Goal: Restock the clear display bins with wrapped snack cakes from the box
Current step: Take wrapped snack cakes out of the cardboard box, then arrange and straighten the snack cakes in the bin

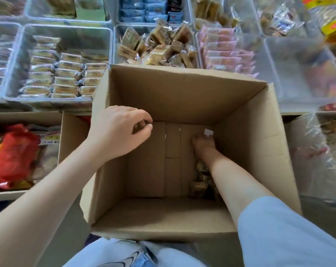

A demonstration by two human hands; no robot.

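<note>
A person leans over a large open cardboard box (pixel 182 105) set in front of rows of clear display bins. The left hand (pixel 123 130) grips the top edge of the box's left wall, fingers curled over the rim. The right hand (pixel 203 144) reaches deep inside, down at the floor of the box near its far right corner, next to a small white scrap (pixel 208 132); its fingers press into the corner, and whether they hold anything cannot be told from this angle. A few wrapped snack cakes (pixel 201 180) in brown and gold lie along the right side of the box floor, partly hidden under the right forearm; the rest of the floor shows bare cardboard flaps.

Just beyond the box's far wall, a clear bin (pixel 116 45) holds a loose heap of brown snack cakes (pixel 157 47) in clear wrappers. To its left, another bin (pixel 15 74) holds neat rows of pale wrapped cakes (pixel 67 74). To its right, pink packets (pixel 226 51) stand stacked in a third bin. A second cardboard box (pixel 71 128) at the left holds a red bag (pixel 13 155). Light blue sleeves and clothing fill the bottom of the view.
</note>
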